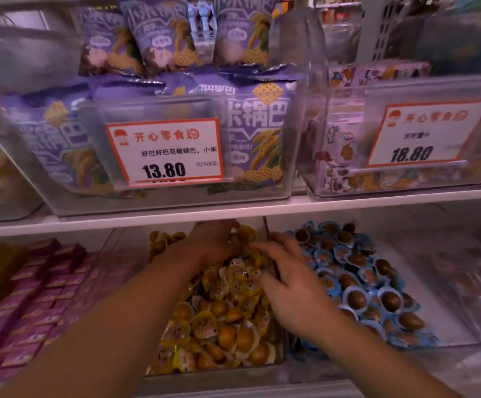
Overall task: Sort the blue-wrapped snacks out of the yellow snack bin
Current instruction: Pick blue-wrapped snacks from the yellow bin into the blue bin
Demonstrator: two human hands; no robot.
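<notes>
right hand [288, 285] sits nearest, palm down over the right side of the yellow snack bin [213, 369], fingers spread and fairly straight, tips laid on the yellow-wrapped snacks [219, 317] close to the divider wall. holds nothing that i can see; looks like it's raking through the heap, prob. hunting for strays. wrist comes in from lower right, forearm angled up and inward.

left hand [216, 239] is further back in the same bin, reaching under the shelf edge [119, 222], fingers curled down into the pile at the rear. can't tell if it pinches a packet or just digs; tips are buried and blurred.

no blue-wrapped snacks visible among the yellow ones from here; any left are likely buried. the blue-wrapped snacks [359, 282] all lie in the neighbouring clear bin just right of the divider, so that's the drop spot, i'd judge. pink boxes [32, 294] fill the bin to the left. above the shelf: purple snack bags [250, 124] w/ a price tag [163, 152].
</notes>
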